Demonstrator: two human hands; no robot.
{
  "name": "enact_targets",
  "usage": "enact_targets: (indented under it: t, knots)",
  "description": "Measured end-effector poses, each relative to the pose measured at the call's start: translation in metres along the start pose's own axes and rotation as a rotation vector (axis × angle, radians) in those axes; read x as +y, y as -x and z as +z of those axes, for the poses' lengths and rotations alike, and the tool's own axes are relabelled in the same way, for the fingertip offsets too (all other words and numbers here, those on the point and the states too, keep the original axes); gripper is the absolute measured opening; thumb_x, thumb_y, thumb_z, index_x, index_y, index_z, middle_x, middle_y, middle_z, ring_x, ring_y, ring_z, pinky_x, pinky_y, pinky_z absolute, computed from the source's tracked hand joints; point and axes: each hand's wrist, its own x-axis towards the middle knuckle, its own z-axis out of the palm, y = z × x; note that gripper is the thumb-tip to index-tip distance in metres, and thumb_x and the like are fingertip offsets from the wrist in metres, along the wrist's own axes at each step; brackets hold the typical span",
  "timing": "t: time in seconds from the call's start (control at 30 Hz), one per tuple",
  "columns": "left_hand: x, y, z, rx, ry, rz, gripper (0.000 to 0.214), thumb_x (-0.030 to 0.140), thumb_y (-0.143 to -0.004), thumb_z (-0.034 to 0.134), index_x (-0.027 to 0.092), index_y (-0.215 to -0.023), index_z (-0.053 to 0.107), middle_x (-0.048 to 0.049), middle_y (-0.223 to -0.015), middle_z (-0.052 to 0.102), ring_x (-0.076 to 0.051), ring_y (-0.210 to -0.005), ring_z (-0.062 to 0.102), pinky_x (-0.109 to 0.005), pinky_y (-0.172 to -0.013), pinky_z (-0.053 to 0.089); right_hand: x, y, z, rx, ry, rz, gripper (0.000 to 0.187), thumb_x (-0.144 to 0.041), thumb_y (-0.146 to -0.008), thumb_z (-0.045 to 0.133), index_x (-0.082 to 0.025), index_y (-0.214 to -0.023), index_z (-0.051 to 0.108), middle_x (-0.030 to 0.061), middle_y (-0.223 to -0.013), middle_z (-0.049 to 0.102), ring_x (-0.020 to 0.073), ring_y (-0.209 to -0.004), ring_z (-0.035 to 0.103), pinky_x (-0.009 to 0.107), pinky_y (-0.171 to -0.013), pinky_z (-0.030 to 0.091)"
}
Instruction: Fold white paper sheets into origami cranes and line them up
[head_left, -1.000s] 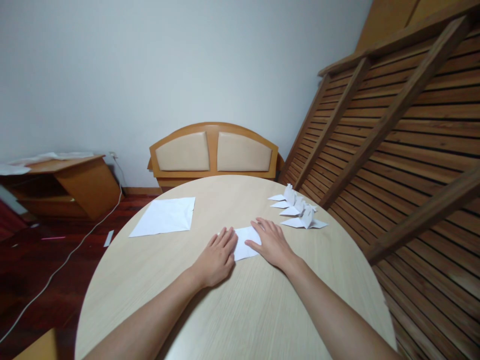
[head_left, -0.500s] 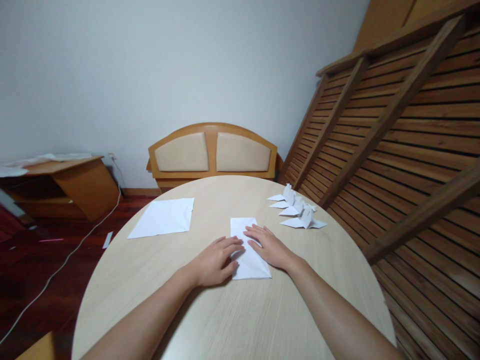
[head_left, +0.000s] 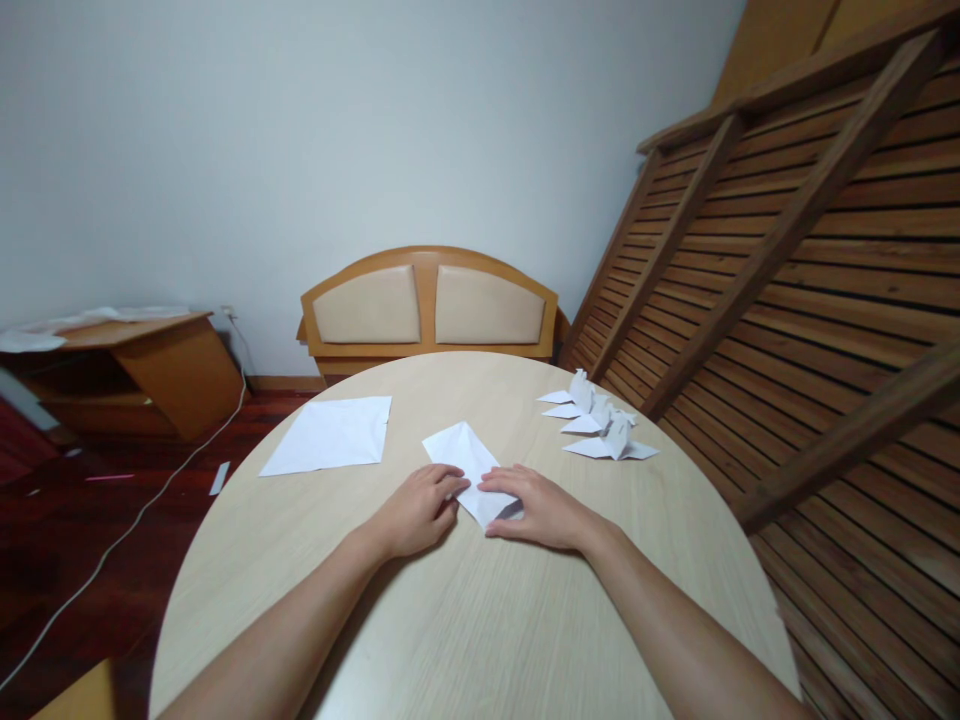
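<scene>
"Folded paper (head_left: 466, 452) that lay nearly straight ahead half a second ago now slants across the table (head_left: 450, 630), its far end swung to the left, its near end under the right hand (head_left: 544, 510)."

"Take me across from the left, then."

"Leftmost is a flat white sheet (head_left: 330, 435), well apart from both hands. It lies spread out, so I'd call it not yet begun."

"And the left hand (head_left: 416, 508)?"

"Palm down, fingers bent and close together, tips at the folded paper's left edge. Whether they pinch or only press, I can't tell."

"Where exactly is that paper?"

"On the table, between the hands. I'd judge it partway along: already doubled into a narrow piece, with creases showing towards the far end, but the near end is raised and not pressed flat."

"What are the right fingers doing?"

"They're half closed about that raised end, fingertips on top and thumb set apart at the near corner, with the paper seemingly held between."

"And at the far right?"

"Several white paper figures (head_left: 616, 436) in a row near the table's edge. They look complete. Beside them, the piece in hand shows no standing points, so most of its shaping seems left."
</scene>
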Motion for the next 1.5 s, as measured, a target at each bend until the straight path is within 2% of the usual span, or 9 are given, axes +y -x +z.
enact_targets:
  t: [0.17, 0.33, 0.5, 0.6, 0.67, 0.87, 1.17, 1.3, 1.5]
  knots:
    - [0.001, -0.003, -0.002, 0.029, 0.048, -0.032, 0.036, 0.015, -0.087, 0.054, 0.017, -0.122, 0.062, -0.0114, -0.12, 0.066, -0.024, -0.112, 0.06, -0.037, -0.1, 0.046, -0.007, -0.003, -0.003, 0.075, -0.021, 0.002, 0.041, -0.043, -0.086, 0.07, -0.023, -0.121, 0.068, 0.0076, -0.116, 0.071, 0.0252, -0.108, 0.062, 0.038, -0.095, 0.046]
    - [0.004, -0.005, -0.008, 0.039, 0.038, -0.148, 0.022, 0.024, -0.094, 0.05, 0.02, -0.103, 0.069, -0.0079, -0.101, 0.073, -0.022, -0.094, 0.066, -0.03, -0.084, 0.048, -0.012, -0.001, -0.009, 0.088, -0.022, 0.035, 0.035, -0.041, -0.091, 0.061, -0.022, -0.12, 0.067, 0.0088, -0.118, 0.07, 0.0262, -0.109, 0.062, 0.04, -0.096, 0.045]
    - [0.002, -0.006, -0.007, 0.129, 0.124, -0.326, 0.027, 0.034, -0.097, 0.047, 0.021, -0.098, 0.071, -0.0058, -0.09, 0.075, -0.02, -0.079, 0.068, -0.028, -0.07, 0.046, -0.005, 0.001, -0.011, 0.203, -0.173, 0.065, 0.054, -0.043, -0.082, 0.072, -0.024, -0.13, 0.058, 0.0086, -0.125, 0.066, 0.0266, -0.113, 0.061, 0.041, -0.099, 0.045]
    - [0.002, -0.008, -0.005, 0.225, 0.297, -0.351, 0.029, 0.036, -0.097, 0.046, 0.02, -0.098, 0.07, -0.0051, -0.089, 0.075, -0.018, -0.075, 0.067, -0.027, -0.07, 0.047, 0.001, -0.002, -0.005, 0.369, -0.303, 0.164, 0.062, -0.038, -0.081, 0.073, -0.024, -0.137, 0.049, 0.0092, -0.124, 0.066, 0.0239, -0.11, 0.063, 0.042, -0.099, 0.046]
    - [0.004, -0.01, -0.004, 0.303, 0.391, -0.344, 0.029, 0.037, -0.096, 0.047, 0.018, -0.097, 0.069, -0.0045, -0.085, 0.074, -0.018, -0.072, 0.066, -0.026, -0.068, 0.047, 0.005, -0.004, -0.001, 0.4, -0.432, 0.171, 0.066, -0.035, -0.081, 0.073, -0.022, -0.139, 0.044, 0.0095, -0.119, 0.068, 0.0226, -0.109, 0.065, 0.042, -0.099, 0.047]
    - [0.016, -0.01, -0.005, 0.381, 0.547, -0.306, 0.029, 0.039, -0.095, 0.05, 0.016, -0.097, 0.068, -0.0054, -0.084, 0.072, -0.017, -0.072, 0.065, -0.024, -0.062, 0.047, 0.006, -0.012, 0.005, 0.404, -0.518, 0.173, 0.028, -0.038, -0.087, 0.066, -0.016, -0.103, 0.069, 0.0101, -0.103, 0.074, 0.0243, -0.096, 0.069, 0.042, -0.092, 0.052]
    - [0.028, -0.01, -0.01, 0.453, 0.567, -0.303, 0.024, 0.035, -0.092, 0.055, 0.017, -0.101, 0.067, -0.0051, -0.083, 0.072, -0.015, -0.068, 0.064, -0.023, -0.057, 0.046, 0.002, -0.014, 0.003, 0.627, -0.552, 0.147, 0.028, -0.047, -0.085, 0.067, -0.019, -0.087, 0.066, 0.006, -0.085, 0.071, 0.0215, -0.081, 0.066, 0.036, -0.079, 0.053]
    - [0.03, -0.01, -0.009, 0.526, 0.692, -0.302, 0.025, 0.037, -0.09, 0.057, 0.016, -0.097, 0.067, -0.0049, -0.083, 0.072, -0.015, -0.071, 0.065, -0.023, -0.058, 0.048, -0.001, -0.012, 0.0, 0.587, -0.573, 0.126, 0.033, -0.051, -0.085, 0.067, -0.02, -0.099, 0.066, 0.0063, -0.093, 0.071, 0.0211, -0.084, 0.066, 0.035, -0.079, 0.053]
    - [0.031, -0.013, -0.009, 0.486, 0.839, -0.376, 0.031, 0.042, -0.085, 0.062, 0.015, -0.096, 0.069, -0.0045, -0.079, 0.071, -0.013, -0.061, 0.059, -0.02, -0.047, 0.043, -0.001, -0.008, -0.004, 0.54, -0.613, 0.083, 0.037, -0.054, -0.084, 0.066, -0.02, -0.097, 0.068, 0.0082, -0.097, 0.072, 0.0245, -0.091, 0.066, 0.034, -0.078, 0.052]
